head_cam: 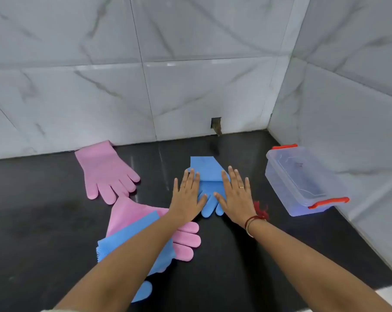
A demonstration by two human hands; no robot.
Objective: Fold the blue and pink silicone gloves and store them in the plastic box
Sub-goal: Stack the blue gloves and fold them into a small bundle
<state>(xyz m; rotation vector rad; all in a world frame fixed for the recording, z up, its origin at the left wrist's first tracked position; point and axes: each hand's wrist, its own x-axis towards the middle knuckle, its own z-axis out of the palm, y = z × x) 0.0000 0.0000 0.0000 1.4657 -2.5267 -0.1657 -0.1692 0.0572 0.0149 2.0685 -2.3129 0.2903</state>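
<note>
The blue glove (204, 168) lies in the middle of the counter (231, 262), cuff toward the wall and fingers toward the person; an edge runs across it between the two hands, which looks like the start of a fold, though I cannot tell how far over it goes. The left hand (187, 195) presses flat on its left side, fingers straight and spread, gripping nothing; the right hand (235, 194) does the same on its right side, palm down and released.

Silicone of this kind should handle as soft and floppy but springy; a fold will likely try to open again unless it is held down, and the nubbed face may cling to the dark stone rather than slide. The best hold is probably by the cuff edge or across the folded bundle, pinched through both layers; the thin fingers would only dangle.

A second blue glove (132, 236) and a pink glove (132, 210) overlap under the left forearm, near the front; another pink glove (102, 170) lies flat by the tiled wall (190, 91), well apart to the left. The plastic box (280, 185) stands to the right near the corner, clear with red latches and apparently holding no gloves; none seems stored yet.
</note>
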